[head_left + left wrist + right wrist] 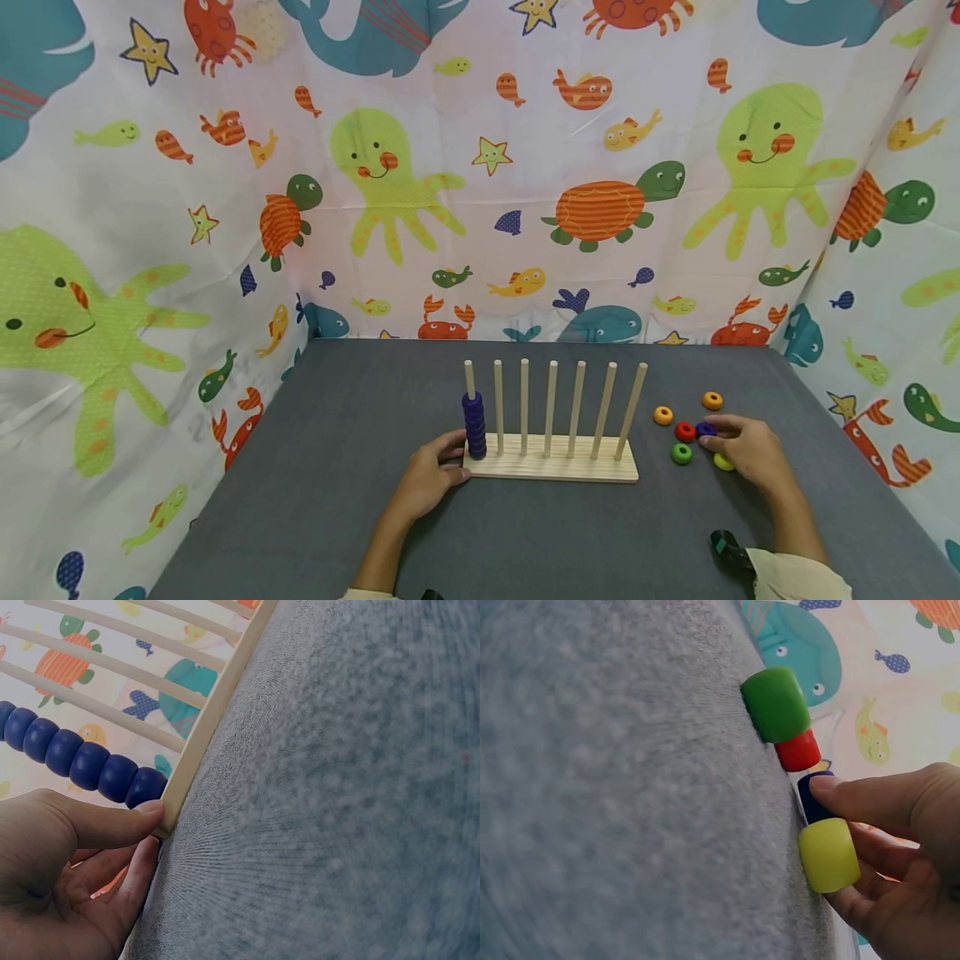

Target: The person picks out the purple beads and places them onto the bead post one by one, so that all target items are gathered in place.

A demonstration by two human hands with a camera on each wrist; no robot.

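Observation:
My left hand [429, 479] grips the left end of a pale wooden base [555, 471], thumb on its front edge, as the left wrist view shows. Several bare pegs [551, 408] stand upright on the base. A stack of dark blue beads [474, 425] fills the lower part of the leftmost peg. Over to the right, my right hand [752, 452] pinches a loose dark blue bead [815, 796] down at the table, thumb on its near side. A yellow bead [830, 856] sits right beside those fingers, partly hidden by the hand in the head view.
Close to the right hand lie a red bead [685, 432] and a green bead [681, 454]. Two orange beads [663, 415] are a little farther back. The grey tabletop [360, 408] ends at a sea-animal curtain [480, 192] behind and along both sides.

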